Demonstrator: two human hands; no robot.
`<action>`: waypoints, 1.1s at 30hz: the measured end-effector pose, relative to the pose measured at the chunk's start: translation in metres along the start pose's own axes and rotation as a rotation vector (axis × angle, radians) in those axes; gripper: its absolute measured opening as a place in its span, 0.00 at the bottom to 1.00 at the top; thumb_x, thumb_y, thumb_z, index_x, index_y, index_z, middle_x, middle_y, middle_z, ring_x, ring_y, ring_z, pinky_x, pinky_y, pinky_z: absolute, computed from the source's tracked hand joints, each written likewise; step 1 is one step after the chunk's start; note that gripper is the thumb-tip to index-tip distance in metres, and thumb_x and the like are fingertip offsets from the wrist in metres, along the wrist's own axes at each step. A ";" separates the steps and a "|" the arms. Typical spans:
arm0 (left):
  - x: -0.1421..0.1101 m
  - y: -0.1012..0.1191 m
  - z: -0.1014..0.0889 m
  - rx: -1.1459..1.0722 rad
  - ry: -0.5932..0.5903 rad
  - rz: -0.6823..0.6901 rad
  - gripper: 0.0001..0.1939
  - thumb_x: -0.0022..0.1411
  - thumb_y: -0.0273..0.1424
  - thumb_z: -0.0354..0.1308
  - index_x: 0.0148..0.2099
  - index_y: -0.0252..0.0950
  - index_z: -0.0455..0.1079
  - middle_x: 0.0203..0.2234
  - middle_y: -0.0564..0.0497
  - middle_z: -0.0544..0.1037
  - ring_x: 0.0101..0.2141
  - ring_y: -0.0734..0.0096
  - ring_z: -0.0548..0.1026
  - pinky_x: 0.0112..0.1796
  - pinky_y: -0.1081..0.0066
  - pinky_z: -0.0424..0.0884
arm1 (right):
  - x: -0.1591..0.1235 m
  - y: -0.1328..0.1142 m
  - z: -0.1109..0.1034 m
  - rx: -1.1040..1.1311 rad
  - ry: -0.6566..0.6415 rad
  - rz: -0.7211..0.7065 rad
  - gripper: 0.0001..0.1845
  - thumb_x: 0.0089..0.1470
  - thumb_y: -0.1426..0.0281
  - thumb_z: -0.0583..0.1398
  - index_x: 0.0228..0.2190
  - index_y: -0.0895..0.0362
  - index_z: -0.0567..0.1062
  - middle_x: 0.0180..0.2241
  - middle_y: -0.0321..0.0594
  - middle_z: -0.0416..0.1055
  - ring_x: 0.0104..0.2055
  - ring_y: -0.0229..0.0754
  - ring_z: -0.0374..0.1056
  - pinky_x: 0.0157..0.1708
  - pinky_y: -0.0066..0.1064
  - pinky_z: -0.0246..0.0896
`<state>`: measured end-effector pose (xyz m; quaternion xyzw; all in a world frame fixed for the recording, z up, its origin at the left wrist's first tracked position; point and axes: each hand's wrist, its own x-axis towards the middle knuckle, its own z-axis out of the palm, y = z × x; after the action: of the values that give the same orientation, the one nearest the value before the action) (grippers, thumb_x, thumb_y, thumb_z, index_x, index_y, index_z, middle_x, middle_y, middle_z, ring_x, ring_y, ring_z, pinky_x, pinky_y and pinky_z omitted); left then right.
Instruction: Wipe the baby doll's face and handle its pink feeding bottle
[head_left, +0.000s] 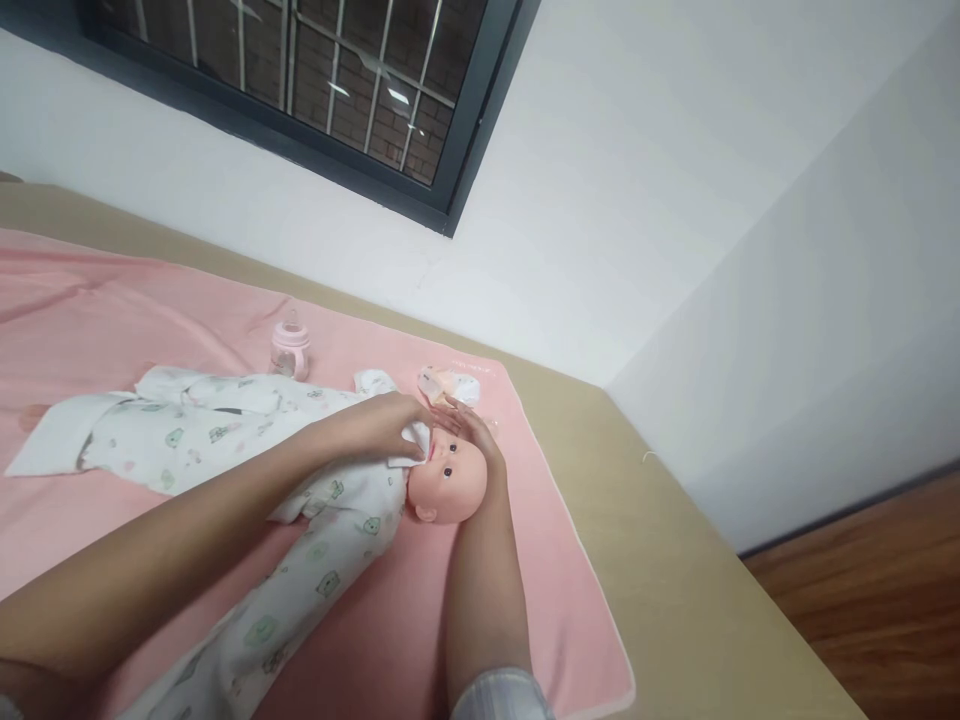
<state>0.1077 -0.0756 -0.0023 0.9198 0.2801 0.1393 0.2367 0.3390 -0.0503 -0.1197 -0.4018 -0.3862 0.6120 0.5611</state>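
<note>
A baby doll (451,487) in white pyjamas with green prints (225,418) lies on its back, its bald head towards the right. Against its mouth and chin my left hand (386,424) presses a folded white tissue (416,440), pinched between thumb and fingers. My right hand (478,432) rests along the far side and top of the head, fingers stretched out, palm turned to the doll. Part of the doll's face and its far cheek are hidden behind my hands.
A pink blanket (525,570) covers much of the wooden tabletop (645,560). Beyond the doll stand a pink-capped baby bottle (290,348) and a small orange-and-white plastic packet (450,384). Behind the table rises a white wall (525,290) with a barred window (360,90).
</note>
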 end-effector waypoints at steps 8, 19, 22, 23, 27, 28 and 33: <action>0.000 -0.001 -0.003 0.062 0.028 -0.046 0.07 0.53 0.28 0.57 0.35 0.37 0.75 0.31 0.51 0.79 0.33 0.64 0.75 0.30 0.73 0.65 | 0.003 -0.001 -0.001 -0.006 -0.002 0.004 0.22 0.47 0.60 0.65 0.45 0.53 0.75 0.42 0.40 0.78 0.51 0.46 0.71 0.58 0.43 0.58; 0.001 -0.005 0.002 0.176 0.104 -0.043 0.08 0.55 0.25 0.54 0.36 0.36 0.73 0.33 0.49 0.79 0.36 0.60 0.76 0.32 0.70 0.64 | 0.002 0.007 -0.003 -0.002 0.020 0.018 0.22 0.47 0.60 0.65 0.44 0.53 0.74 0.45 0.40 0.77 0.51 0.45 0.71 0.56 0.41 0.61; 0.002 -0.001 0.003 0.162 0.123 -0.041 0.07 0.55 0.25 0.54 0.35 0.36 0.73 0.34 0.49 0.79 0.37 0.60 0.75 0.33 0.70 0.64 | 0.001 0.006 -0.003 -0.013 0.017 0.007 0.21 0.47 0.61 0.65 0.44 0.52 0.74 0.45 0.39 0.77 0.51 0.45 0.71 0.56 0.40 0.61; 0.002 0.001 0.003 0.158 0.132 -0.046 0.07 0.55 0.25 0.54 0.35 0.36 0.73 0.34 0.49 0.79 0.37 0.60 0.75 0.34 0.70 0.64 | 0.001 0.006 -0.003 -0.016 0.013 0.004 0.20 0.47 0.62 0.65 0.44 0.51 0.74 0.45 0.39 0.77 0.51 0.45 0.71 0.56 0.41 0.61; 0.003 0.007 0.004 0.156 0.156 -0.064 0.08 0.55 0.24 0.54 0.35 0.36 0.73 0.35 0.48 0.79 0.38 0.59 0.75 0.33 0.70 0.64 | 0.008 0.007 -0.008 -0.017 -0.010 -0.001 0.21 0.48 0.62 0.64 0.45 0.52 0.74 0.45 0.39 0.77 0.51 0.45 0.71 0.57 0.42 0.60; 0.003 0.007 0.005 0.155 0.166 -0.064 0.08 0.56 0.24 0.54 0.35 0.36 0.74 0.35 0.47 0.79 0.39 0.59 0.75 0.34 0.70 0.64 | 0.010 0.008 -0.009 -0.016 -0.017 0.003 0.21 0.48 0.63 0.65 0.45 0.52 0.74 0.44 0.40 0.77 0.51 0.45 0.71 0.58 0.42 0.60; 0.006 0.005 0.009 0.152 0.195 -0.059 0.09 0.56 0.24 0.53 0.35 0.36 0.74 0.35 0.47 0.79 0.39 0.59 0.75 0.36 0.69 0.65 | 0.017 0.008 -0.014 -0.032 -0.018 0.021 0.21 0.46 0.63 0.66 0.44 0.53 0.75 0.42 0.40 0.78 0.50 0.44 0.71 0.58 0.41 0.60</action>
<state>0.1184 -0.0787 -0.0070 0.9085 0.3386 0.1995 0.1420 0.3483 -0.0340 -0.1331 -0.4094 -0.3967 0.6150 0.5449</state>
